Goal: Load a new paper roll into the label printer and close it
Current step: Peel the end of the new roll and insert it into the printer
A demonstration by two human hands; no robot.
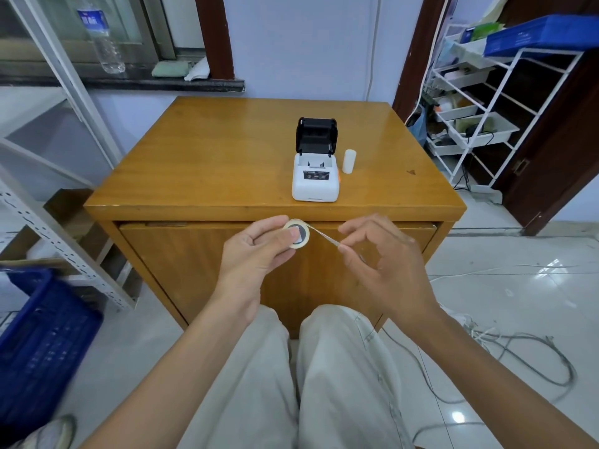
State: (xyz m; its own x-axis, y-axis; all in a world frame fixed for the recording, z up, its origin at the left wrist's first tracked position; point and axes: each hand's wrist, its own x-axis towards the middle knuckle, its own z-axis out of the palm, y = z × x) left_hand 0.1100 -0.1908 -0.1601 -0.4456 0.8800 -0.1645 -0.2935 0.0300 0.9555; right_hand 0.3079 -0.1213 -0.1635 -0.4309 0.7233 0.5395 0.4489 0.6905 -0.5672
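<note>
A white label printer (316, 178) stands on the wooden cabinet top (210, 163) with its black lid (317, 132) flipped up and open. A white paper roll (349, 161) stands upright just right of it. In front of the cabinet, my left hand (256, 251) holds a small round roll (296, 233) between thumb and fingers. My right hand (385, 254) pinches the loose end of its strip (325, 236), which stretches tight between both hands.
A blue crate (42, 338) sits on the floor at the left by a metal shelf frame (61, 234). A white wire rack (486, 105) stands at the right. Cables (505, 358) lie on the tiled floor. My knees are below the hands.
</note>
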